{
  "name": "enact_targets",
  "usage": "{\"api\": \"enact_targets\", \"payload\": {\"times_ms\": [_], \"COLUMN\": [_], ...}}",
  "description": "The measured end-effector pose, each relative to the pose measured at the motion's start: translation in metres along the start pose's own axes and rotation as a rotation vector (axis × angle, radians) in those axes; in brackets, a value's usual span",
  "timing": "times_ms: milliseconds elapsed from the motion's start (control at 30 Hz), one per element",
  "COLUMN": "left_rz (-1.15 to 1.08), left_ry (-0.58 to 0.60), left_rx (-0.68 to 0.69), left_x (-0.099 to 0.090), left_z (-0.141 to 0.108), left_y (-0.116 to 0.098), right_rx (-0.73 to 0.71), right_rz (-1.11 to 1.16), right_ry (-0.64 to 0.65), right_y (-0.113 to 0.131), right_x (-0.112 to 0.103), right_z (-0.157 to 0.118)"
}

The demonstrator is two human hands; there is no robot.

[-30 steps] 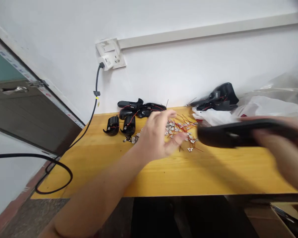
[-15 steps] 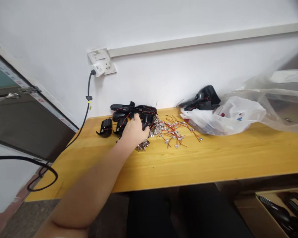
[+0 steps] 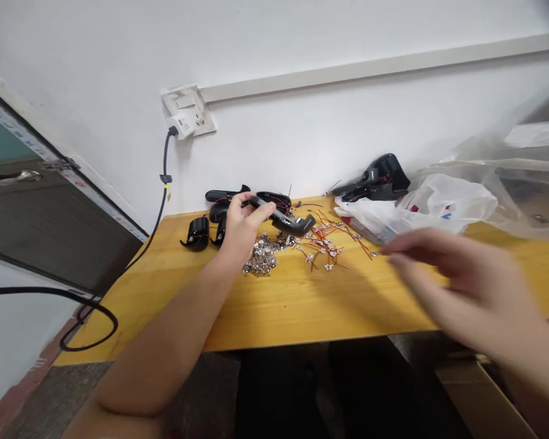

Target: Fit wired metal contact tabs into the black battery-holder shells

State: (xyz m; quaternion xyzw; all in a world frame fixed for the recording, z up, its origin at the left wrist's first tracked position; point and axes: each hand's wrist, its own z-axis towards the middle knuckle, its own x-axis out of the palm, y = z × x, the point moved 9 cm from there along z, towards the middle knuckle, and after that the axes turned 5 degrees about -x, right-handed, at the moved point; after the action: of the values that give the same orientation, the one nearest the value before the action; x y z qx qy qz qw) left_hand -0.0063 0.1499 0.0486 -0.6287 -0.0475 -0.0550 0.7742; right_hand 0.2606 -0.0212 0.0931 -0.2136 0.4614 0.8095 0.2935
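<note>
The left hand grips one black curved piece near its upper left end, with the thumb and fingers closed around it. The piece is raised over the table, and its long axis slants from these fingers down to the right, where its end bends toward the side of the right hand. The left hand is the nearer one, because it touches the piece; the right hand is well apart, on the right and lower in the view. This hand is blurred, its fingers are loosely curved, and I see nothing held between them and the thumb.

About the numbers: near the left hand I count at least five other black parts, one of them partly hidden behind it. Against the wall on the right there are black shells, which overlap, so I cannot tell how many. Below the held piece lies one heap of metal parts, and just beside it one spread of red wires; both have too many for counting. Farther right I see two bags, one white bag and one clear bag
</note>
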Motion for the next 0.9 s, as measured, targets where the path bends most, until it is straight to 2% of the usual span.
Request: {"api": "enact_targets", "payload": {"times_ms": [100,133,167,233,300,367,500,633,800,900], "left_rz": [-0.163,-0.187,-0.207,-0.248,-0.276,-0.258,-0.256,-0.353,-0.371,-0.374], "left_ry": [0.042,0.054,0.077,0.166,0.285,0.336,0.272,0.26,0.332,0.362], "left_rx": [-0.068,-0.115,-0.18,-0.347,-0.484,-0.531,-0.546,-0.648,-0.679,-0.696], "left_x": [0.001,0.001,0.002,0.009,0.021,0.026,0.022,0.025,0.033,0.035], "left_z": [0.005,0.005,0.005,0.0,-0.008,-0.013,-0.009,-0.012,-0.021,-0.025], "left_y": [0.005,0.009,0.014,0.026,0.037,0.044,0.058,0.071,0.064,0.059], "right_rx": [-0.021,0.015,0.051,0.092,0.125,0.14,0.146,0.125,0.032,0.028], "right_rz": [-0.168,-0.288,-0.395,-0.456,-0.411,-0.373,-0.306,-0.279,-0.209,-0.161], "right_ry": [0.58,0.703,0.765,0.774,0.768,0.775,0.788,0.767,0.726,0.649], "right_y": [0.003,-0.004,-0.013,-0.025,-0.036,-0.044,-0.051,-0.054,-0.052,-0.051], "right_x": [0.099,0.121,0.135,0.15,0.159,0.165,0.171,0.17,0.162,0.155], "right_z": [0.047,0.057,0.067,0.082,0.085,0.082,0.075,0.076,0.079,0.084]}}
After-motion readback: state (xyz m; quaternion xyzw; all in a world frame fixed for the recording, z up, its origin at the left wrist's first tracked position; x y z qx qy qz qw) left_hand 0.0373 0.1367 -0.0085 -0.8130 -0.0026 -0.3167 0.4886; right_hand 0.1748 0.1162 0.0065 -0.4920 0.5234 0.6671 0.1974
